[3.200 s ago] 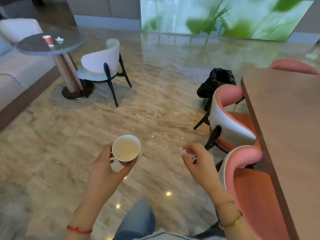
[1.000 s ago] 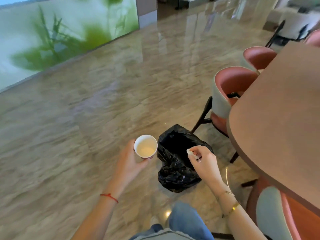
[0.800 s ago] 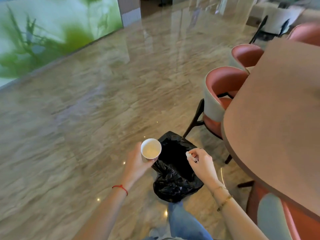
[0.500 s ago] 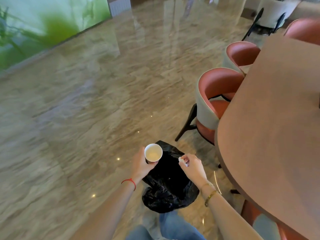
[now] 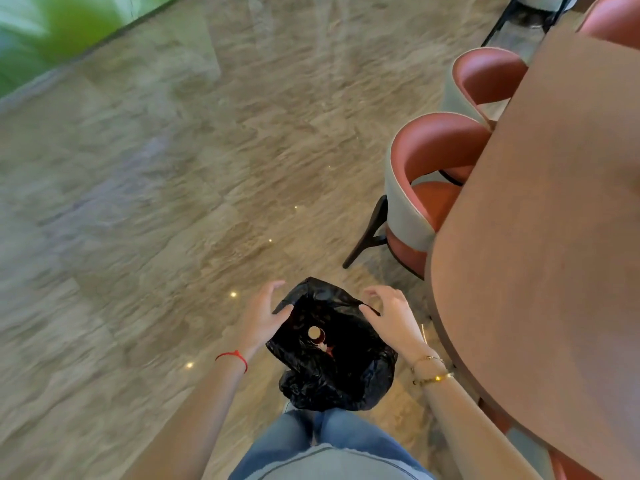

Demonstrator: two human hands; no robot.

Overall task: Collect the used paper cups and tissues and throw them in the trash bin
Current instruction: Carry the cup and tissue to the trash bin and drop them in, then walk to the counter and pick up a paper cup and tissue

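So, head view: your left hand [image 5: 265, 315] and right hand [image 5: 391, 315] are now empty, fingers spread, either side of the trash bin [image 5: 332, 375] mouth. Paper cup [image 5: 314, 332] dropped inside; tissue not visible, prob. in too.

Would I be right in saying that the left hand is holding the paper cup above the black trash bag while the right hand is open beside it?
Not quite: in the head view the left hand is open and holds nothing. The paper cup lies inside the black trash bag. The right hand is indeed open beside it.
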